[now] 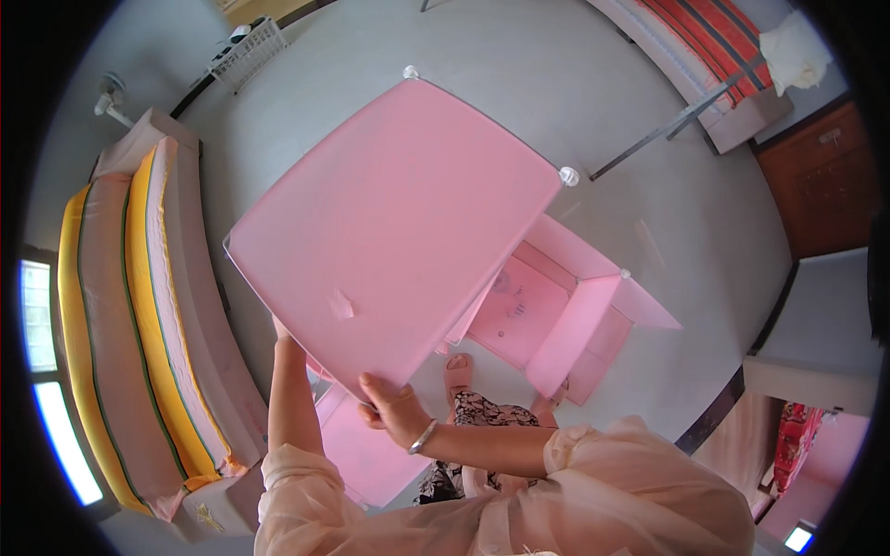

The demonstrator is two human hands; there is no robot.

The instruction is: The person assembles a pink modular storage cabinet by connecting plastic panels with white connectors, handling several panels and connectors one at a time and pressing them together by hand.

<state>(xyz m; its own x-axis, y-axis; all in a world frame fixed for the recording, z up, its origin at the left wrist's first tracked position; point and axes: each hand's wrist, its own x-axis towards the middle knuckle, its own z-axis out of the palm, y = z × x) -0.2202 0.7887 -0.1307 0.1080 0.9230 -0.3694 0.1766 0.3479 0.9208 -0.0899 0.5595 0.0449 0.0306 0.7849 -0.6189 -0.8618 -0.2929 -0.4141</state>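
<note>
Both arms raised: right hand (397,408) pinches the pink panel (389,222) at its six o'clock edge; left hand (281,329), mostly hidden behind the panel, grips at seven o'clock.

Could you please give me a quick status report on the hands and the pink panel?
Left hand and right hand both grip pink panel at its near edge. Panel held up, tilted. Partly built pink cabinet on floor beyond.
</note>
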